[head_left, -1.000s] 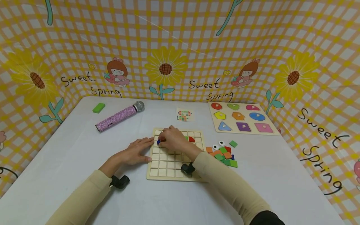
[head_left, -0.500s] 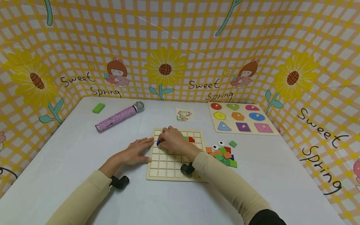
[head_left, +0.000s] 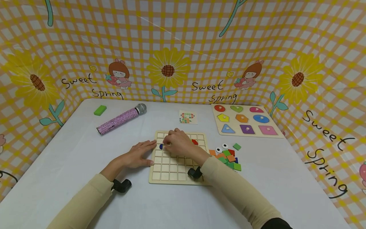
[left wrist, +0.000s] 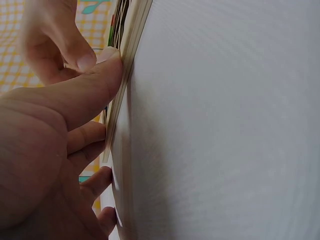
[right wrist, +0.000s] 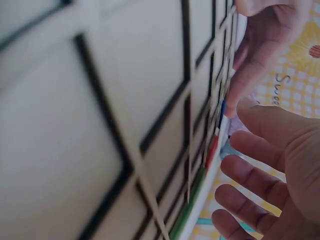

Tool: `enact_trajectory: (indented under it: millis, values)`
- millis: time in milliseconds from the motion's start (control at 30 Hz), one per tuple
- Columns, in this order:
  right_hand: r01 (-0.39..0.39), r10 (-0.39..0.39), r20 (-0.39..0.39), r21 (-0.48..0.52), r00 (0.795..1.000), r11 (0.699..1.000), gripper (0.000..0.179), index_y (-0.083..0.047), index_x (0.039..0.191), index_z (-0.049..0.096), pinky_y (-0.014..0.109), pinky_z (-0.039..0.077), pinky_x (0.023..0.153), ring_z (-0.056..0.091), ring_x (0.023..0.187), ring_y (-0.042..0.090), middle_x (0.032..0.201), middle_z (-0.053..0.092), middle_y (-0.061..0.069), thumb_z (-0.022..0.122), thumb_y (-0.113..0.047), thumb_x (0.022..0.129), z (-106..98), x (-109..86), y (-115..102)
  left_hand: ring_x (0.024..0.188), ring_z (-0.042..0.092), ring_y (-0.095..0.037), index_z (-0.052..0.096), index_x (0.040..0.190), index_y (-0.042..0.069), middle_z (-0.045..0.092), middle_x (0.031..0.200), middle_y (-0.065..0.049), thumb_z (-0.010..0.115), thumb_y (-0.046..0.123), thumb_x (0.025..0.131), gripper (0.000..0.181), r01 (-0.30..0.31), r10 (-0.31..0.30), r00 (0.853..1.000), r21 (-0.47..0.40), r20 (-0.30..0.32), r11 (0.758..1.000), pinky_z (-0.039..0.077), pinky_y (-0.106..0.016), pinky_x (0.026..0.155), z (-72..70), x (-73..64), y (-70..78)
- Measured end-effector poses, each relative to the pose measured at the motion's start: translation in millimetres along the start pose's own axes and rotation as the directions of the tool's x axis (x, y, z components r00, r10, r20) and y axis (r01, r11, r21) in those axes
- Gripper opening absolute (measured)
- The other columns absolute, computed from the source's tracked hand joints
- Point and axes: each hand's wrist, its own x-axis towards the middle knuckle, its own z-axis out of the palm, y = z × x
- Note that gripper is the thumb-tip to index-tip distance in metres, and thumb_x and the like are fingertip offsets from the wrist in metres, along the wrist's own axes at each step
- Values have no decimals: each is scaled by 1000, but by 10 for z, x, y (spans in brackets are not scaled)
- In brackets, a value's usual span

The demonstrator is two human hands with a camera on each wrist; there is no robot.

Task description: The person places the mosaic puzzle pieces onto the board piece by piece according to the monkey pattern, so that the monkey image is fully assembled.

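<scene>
Pale wooden board (head_left: 173, 176), square cells, thin ridges, lies beneath my right hand (head_left: 179, 143), whose fingers are loosely bent and apart. Dark blue piece (head_left: 161, 146) sits in a cell between my hands. Left hand (head_left: 136, 155): fingers extended, touching the board's edge.

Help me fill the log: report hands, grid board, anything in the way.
Left hand touching left edge of grid board. Right hand over it, empty. Blue piece in leftmost column, second row from far edge. View partly blocked by right hand.
</scene>
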Motion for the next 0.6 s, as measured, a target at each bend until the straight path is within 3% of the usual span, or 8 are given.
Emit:
enact_trajectory:
  millis: [133, 367, 600]
  values:
    - [-35, 35, -2, 34, 999, 999, 24, -17, 103, 73, 29, 40, 73, 47, 86, 17, 103, 66, 0, 70, -31, 84, -102, -147, 96, 145, 13, -40, 27, 148, 6, 19, 158, -12, 65, 32, 88, 76, 3, -3, 1000, -10, -4, 1000, 13, -66, 111, 9, -2, 8]
    - [-43, 51, -80, 97, 996, 994, 26, -13, 104, 73, 30, 38, 72, 45, 84, 17, 100, 65, 3, 72, -29, 83, -223, -549, 423, 145, 12, -40, 29, 148, 5, 19, 158, -12, 66, 30, 87, 75, 6, -6, 1000, -10, -5, 1000, 12, -65, 112, 13, -7, 8]
    - [-117, 126, -78, 103, 989, 988, 27, -12, 106, 71, 35, 41, 77, 46, 89, 19, 103, 65, 4, 71, -27, 84, -300, -926, 749, 146, 12, -39, 28, 148, 5, 18, 159, -12, 65, 30, 88, 75, -3, 3, 1000, -22, -3, 1000, 11, -65, 112, -1, -3, 14]
